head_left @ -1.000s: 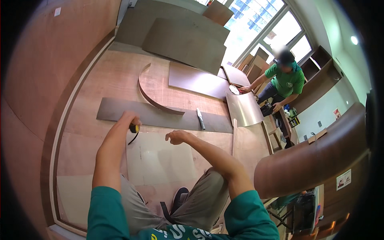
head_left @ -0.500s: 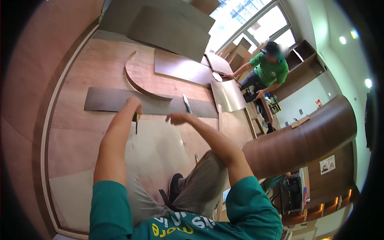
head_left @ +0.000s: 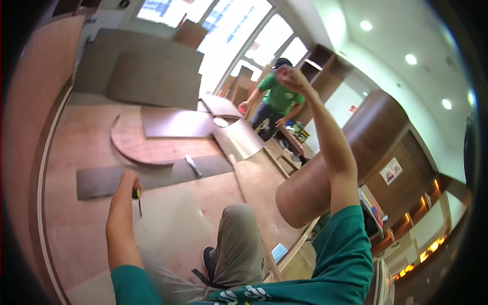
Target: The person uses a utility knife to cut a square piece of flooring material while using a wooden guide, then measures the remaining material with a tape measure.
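Note:
My left hand (head_left: pixel 130 182) is closed around a small yellow-and-black tape measure (head_left: pixel 136 193), from which a dark strap hangs. It is over the near edge of a long grey-brown strip (head_left: pixel 96 182) lying on the plywood surface (head_left: pixel 91 137). My right hand (head_left: pixel 292 80) is raised high at the end of my bent arm, its fingers curled; whatever they may hold is hidden. A slim white-and-grey tool (head_left: pixel 193 166) lies across the strip. Behind the strip, a thin curved brown band (head_left: pixel 145 161) stands on edge. A pale sheet (head_left: pixel 170 218) lies below my left hand.
A brown rectangular panel (head_left: pixel 178 123) and large grey boards (head_left: pixel 152 79) are at the far side. A big rolled brown sheet (head_left: pixel 340 157) juts in at right. A co-worker in green (head_left: pixel 277 99) stands beyond. Wooden battens (head_left: pixel 254 216) edge the surface.
My right hand has swung from above the plywood up and to the right. My left hand keeps the tape measure near the strip. The view has shifted right and upward.

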`<state>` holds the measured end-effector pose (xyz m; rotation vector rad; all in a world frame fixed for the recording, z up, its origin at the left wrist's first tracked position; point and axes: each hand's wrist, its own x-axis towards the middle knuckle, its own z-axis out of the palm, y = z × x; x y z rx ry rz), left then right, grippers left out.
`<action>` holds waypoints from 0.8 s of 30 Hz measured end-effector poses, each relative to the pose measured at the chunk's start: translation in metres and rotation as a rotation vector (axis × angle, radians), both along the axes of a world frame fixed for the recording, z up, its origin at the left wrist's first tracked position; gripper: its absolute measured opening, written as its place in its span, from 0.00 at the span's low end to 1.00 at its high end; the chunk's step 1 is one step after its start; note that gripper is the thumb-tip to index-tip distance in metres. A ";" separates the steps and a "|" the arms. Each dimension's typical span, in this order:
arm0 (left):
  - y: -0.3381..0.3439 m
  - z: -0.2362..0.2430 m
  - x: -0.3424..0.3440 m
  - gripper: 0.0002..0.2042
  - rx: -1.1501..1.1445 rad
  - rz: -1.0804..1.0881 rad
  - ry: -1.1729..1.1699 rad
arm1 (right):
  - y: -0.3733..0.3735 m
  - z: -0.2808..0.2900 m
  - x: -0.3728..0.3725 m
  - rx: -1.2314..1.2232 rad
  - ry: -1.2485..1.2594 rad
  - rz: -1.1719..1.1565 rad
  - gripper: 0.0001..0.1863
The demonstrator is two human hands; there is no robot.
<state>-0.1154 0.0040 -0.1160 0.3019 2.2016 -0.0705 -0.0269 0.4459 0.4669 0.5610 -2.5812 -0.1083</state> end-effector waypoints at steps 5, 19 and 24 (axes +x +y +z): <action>0.024 0.014 0.014 0.26 0.008 -0.006 0.095 | 0.019 0.151 0.099 -0.002 0.384 -0.189 0.12; 0.052 0.059 0.035 0.22 0.045 -0.117 0.300 | -0.030 0.272 0.186 0.275 0.777 -0.497 0.22; 0.018 0.058 0.041 0.21 -0.011 -0.041 0.210 | -0.051 0.246 0.164 0.105 0.837 -0.531 0.22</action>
